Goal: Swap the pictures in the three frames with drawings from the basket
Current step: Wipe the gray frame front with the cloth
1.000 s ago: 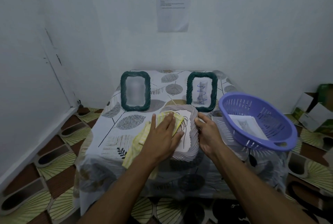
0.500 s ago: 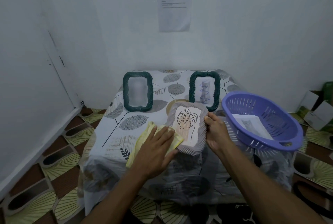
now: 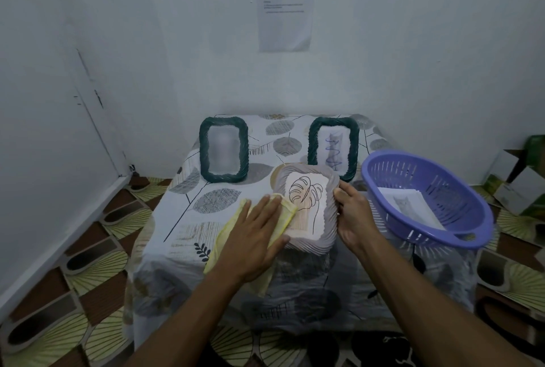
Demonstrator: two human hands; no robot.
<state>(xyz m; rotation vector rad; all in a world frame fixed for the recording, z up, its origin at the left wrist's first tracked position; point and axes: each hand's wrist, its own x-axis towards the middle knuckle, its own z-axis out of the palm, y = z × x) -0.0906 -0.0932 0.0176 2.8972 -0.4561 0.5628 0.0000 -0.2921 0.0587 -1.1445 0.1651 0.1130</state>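
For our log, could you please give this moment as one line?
left hand: flat on yellow cloth; right hand: grips grey frame; basket: drawings inside

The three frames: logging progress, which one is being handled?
The pale grey frame with the leaf drawing: right hand grips its edge, left hand presses a yellow cloth on it. Both green frames stand untouched.

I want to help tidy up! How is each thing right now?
Grey frame, face up on the table, leaf drawing inside.
Yellow cloth, pressed on the grey frame's left edge.
Left hand, flat on the yellow cloth.
Right hand, grips the grey frame's right edge.
Left green frame, standing upright, picture blurred.
Right green frame, standing upright, blue-scribbled drawing inside.
Purple basket, upright, drawings lying inside.
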